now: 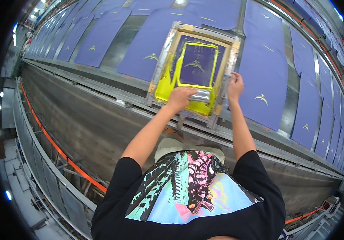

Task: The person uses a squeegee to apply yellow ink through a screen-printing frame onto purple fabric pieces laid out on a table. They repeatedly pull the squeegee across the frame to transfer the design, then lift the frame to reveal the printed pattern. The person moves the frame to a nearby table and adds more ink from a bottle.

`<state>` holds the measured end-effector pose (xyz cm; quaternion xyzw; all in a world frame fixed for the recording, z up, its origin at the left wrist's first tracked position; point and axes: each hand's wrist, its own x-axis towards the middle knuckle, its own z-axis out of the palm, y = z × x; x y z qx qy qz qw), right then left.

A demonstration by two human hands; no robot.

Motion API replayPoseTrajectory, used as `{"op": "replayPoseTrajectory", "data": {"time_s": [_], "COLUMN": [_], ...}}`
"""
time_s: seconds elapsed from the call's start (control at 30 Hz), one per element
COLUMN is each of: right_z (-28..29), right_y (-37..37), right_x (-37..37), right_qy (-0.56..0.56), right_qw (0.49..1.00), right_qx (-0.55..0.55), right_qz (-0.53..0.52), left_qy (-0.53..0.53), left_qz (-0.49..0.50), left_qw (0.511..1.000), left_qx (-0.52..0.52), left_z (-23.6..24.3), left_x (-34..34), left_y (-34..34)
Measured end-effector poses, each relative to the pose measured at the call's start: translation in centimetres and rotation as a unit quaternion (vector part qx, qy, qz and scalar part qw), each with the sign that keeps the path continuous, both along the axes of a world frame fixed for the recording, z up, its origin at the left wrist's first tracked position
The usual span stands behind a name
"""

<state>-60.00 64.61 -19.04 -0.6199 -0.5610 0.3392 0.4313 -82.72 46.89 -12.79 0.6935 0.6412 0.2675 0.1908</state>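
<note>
Nearest the viewpoint is the person's black T-shirt (112, 196), its wearer facing the near edge of a long metal counter (115, 47). A metal rail (96, 87) runs along that edge; its regular line probably gives framed work a common reference.

The left hand (182, 99) is closed around a silver-coloured bar-like tool (200, 95), gripping its left part while the right part projects clear. The bar lies crosswise inside a rectangular frame (230, 60), near the frame's close end, an attitude that appears suited to spanning the inner width. Bright yellow ink (164, 86) lies around the tool and up the left inner side; the frame's raised sides presumably contain it.

The right hand (235, 86) is at the frame's right side, fingers curled. Contact appears likely, and would serve to steady the frame, but whether the fingers actually close on it cannot be told.

The frame sits on the counter, its close end at the rail and its body over a purple panel. Through its middle a purple area with a curved yellow mark is visible.

Farther out, purple panels (264, 68) lie in rows on both sides, spread flat with strips of bare metal between some of them, presumably to keep each separate. Several bear small curved yellow marks (261, 98). Beyond these runs an orange strip (320, 44).
</note>
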Motion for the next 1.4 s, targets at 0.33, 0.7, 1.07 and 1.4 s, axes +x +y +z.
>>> {"op": "replayPoseTrajectory", "data": {"time_s": [0.33,0.7,1.07,1.4], "right_z": [-4.0,-3.4,-2.1,-3.1], "right_y": [12.9,13.1,8.9,9.0], "right_x": [-2.4,2.0,9.0,9.7], "right_qy": [-0.01,-0.015,-0.064,-0.02], "right_qw": [1.0,0.999,0.992,0.999], "right_qx": [0.005,-0.046,-0.106,-0.042], "right_qz": [-0.027,-0.008,-0.018,-0.012], "left_qy": [-0.027,0.002,0.098,0.154], "left_qz": [0.06,0.09,0.011,0.061], "left_qw": [0.995,0.994,0.995,0.984], "left_qx": [-0.078,-0.053,0.029,-0.066], "left_z": [-5.9,-4.1,-7.1,-3.5], "left_x": [-2.9,0.9,6.4,4.7], "left_y": [15.5,9.9,14.5,27.5]}}
